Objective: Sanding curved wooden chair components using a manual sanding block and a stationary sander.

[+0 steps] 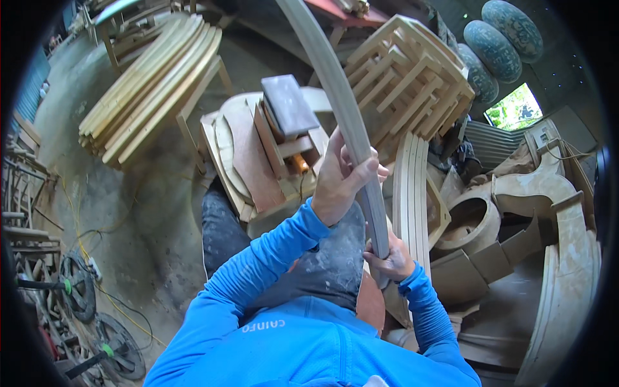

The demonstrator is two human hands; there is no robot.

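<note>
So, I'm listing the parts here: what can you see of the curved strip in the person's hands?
The strip is long, narrow and grey-brown, apparently wood. It curves gently, though the wide view may exaggerate this. It slants down from upper left to a blunt near end; its far end is out of frame. The left hand grips it partway along, thumb across it; the right hand holds the near end.

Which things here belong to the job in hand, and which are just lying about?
In the job:
- curved wooden piece, held by left hand and right hand
- grey-topped block, probably

Apparently lying about:
- stacked curved strips, far left
- stacked wooden frames
- black wheels
- patterned blue ovals
</note>
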